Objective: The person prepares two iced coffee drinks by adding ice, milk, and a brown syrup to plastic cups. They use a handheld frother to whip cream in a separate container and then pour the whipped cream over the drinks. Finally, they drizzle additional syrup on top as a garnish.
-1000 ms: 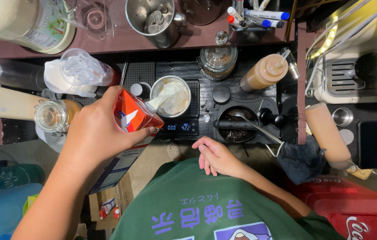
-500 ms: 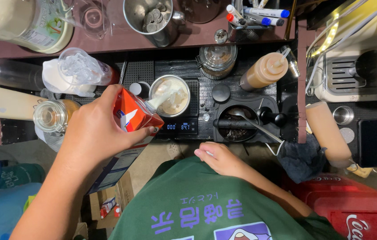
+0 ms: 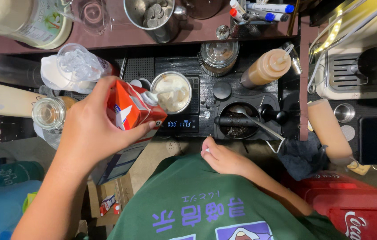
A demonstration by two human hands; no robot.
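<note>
My left hand point(image 3: 93, 129) grips a red and white milk carton point(image 3: 133, 111), tilted so that white milk runs from its spout into a steel cup point(image 3: 171, 92). The cup stands on a black digital scale point(image 3: 180, 124) with a lit display. My right hand point(image 3: 224, 158) rests loosely curled against my green shirt at the counter's front edge, holding nothing that I can see.
A black tray with a spoon point(image 3: 242, 120) sits right of the scale. A brown squeeze bottle point(image 3: 266, 69), a glass jar point(image 3: 217, 55), an iced plastic cup point(image 3: 75, 66) and a small glass jar point(image 3: 48, 113) crowd the counter. A red cooler point(image 3: 357, 209) stands at lower right.
The carton stays tilted over the cup while milk keeps flowing. My right hand has slid slightly lower against my shirt.
</note>
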